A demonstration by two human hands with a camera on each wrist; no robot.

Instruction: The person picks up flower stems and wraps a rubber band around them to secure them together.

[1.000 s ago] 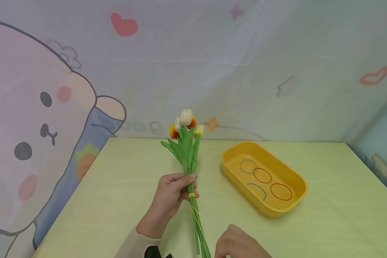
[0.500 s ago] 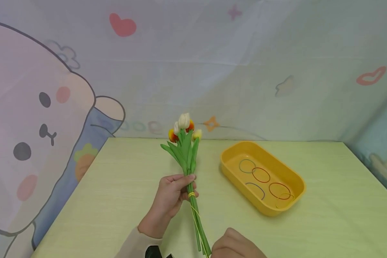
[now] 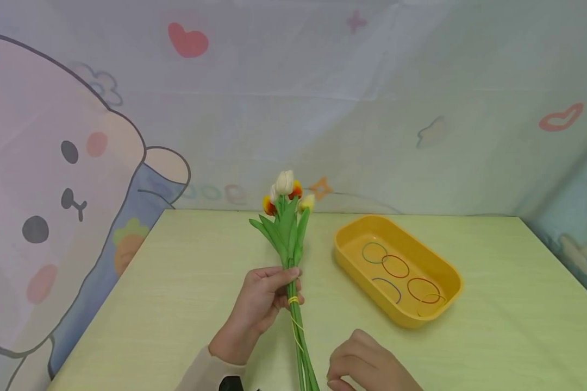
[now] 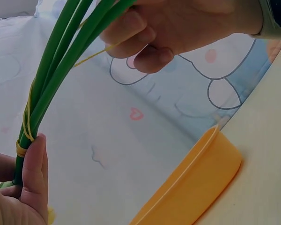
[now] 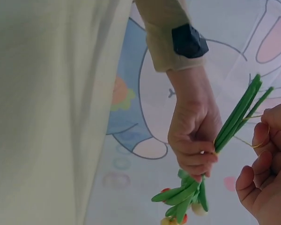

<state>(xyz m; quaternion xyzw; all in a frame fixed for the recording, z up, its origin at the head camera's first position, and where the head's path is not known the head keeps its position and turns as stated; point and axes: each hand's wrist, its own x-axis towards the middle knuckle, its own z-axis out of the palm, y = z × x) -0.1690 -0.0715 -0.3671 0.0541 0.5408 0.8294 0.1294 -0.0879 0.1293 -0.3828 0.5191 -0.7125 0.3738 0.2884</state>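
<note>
A bunch of artificial tulips [image 3: 286, 233], with white, pale yellow and orange-red heads on green stems, is held upright-leaning above the table. My left hand [image 3: 259, 304] grips the stems just below the leaves, thumb across the front. A yellow rubber band [image 3: 293, 299] is wound around the stems beside those fingers, and a loose part of it runs down along them. In the right wrist view, my right hand [image 5: 271, 164] pinches the stretched end of that band, with the stem ends [image 5: 246, 105] close by. The head view hides its fingertips.
A yellow tray [image 3: 342, 260] stands on the pale green table [image 3: 509, 282], right of the flowers. Several coloured rubber bands [image 3: 395, 266] lie inside it. Behind the table hangs a printed cloth [image 3: 293, 119] with a cartoon animal.
My right hand has shifted slightly left towards the stems, then back right and up. The tulip heads have swayed a little left, then right. My left hand keeps its grip.
</note>
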